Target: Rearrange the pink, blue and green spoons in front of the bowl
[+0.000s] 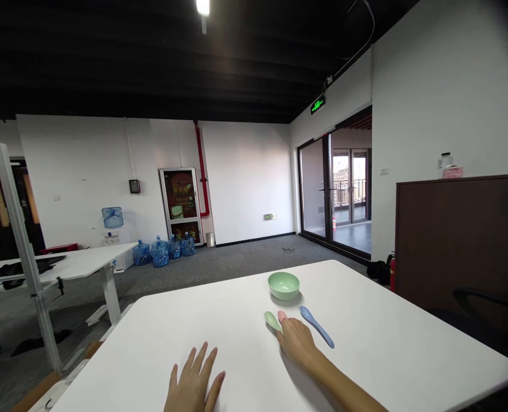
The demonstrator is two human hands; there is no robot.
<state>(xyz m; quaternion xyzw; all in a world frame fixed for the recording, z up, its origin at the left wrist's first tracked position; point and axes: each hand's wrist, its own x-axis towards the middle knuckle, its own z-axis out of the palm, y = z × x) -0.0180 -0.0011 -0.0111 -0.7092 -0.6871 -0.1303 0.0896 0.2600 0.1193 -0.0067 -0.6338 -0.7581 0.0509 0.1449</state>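
Note:
A green bowl (283,288) stands upright toward the far side of the white table (219,320). In front of it lie three spoons. My right hand (299,341) is closed over the pink spoon (282,316), whose tip shows beyond my fingers while its handle is hidden under the hand. Close by my thumb, the green spoon (271,320) lies with its handle end partly covered. To the right of the hand, apart from it, rests the blue spoon (317,327). My left hand (193,380) is open, fingers spread, low over the table, holding nothing.
Another white table (120,250) with dark cloth stands at the left, behind a metal post (26,252). Several blue water jugs (160,252) sit on the floor by the wall. A dark brown cabinet (460,234) and a dark chair (485,309) are at the right.

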